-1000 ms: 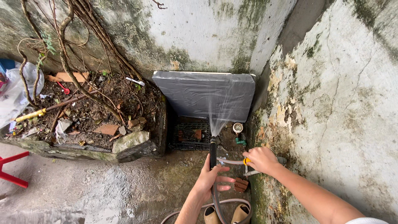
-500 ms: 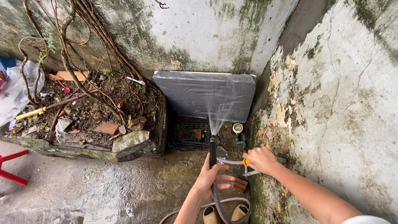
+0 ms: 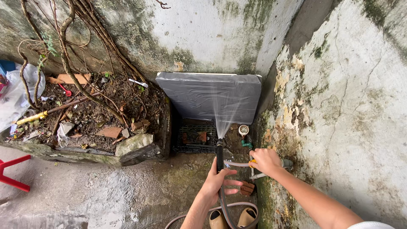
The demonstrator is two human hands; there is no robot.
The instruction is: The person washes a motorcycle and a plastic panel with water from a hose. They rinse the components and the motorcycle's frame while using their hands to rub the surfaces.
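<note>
The left hand (image 3: 216, 183) is gripping a dark hose (image 3: 219, 157) just behind its outlet, with the thumb and palm wrapped around the tube and the fingers partly spread to the right. The hose is pointing away from the person, and its slack is looping back along the ground past the wrist. A fan of water spray (image 3: 224, 112) is leaving the outlet and striking a grey sheet-wrapped panel (image 3: 207, 96) that is leaning against the rear wall.

The right hand (image 3: 266, 161) is closing over a tap fitting with a yellow connector (image 3: 252, 162) at the foot of the right wall; the fingers are clamped around it, hiding most of the fitting. A pale thin hose (image 3: 235, 163) is running from this connector toward the dark hose. Just beyond the tap, a small round gauge (image 3: 243, 129) is sitting above a green valve (image 3: 246, 144).

Below the panel, a black plastic crate (image 3: 195, 138) is lying on the wet concrete ground (image 3: 106, 191). A pair of tan sandals (image 3: 231, 218) is showing at the bottom edge, inside the hose loop. To the left, a raised soil bed (image 3: 93, 114) is holding roots, stones and debris, with a white plastic bag (image 3: 17, 95) at its far end. Part of a red frame (image 3: 12, 171) is standing at the left edge. The mossy right wall (image 3: 339, 106) is rising beside the right forearm.
</note>
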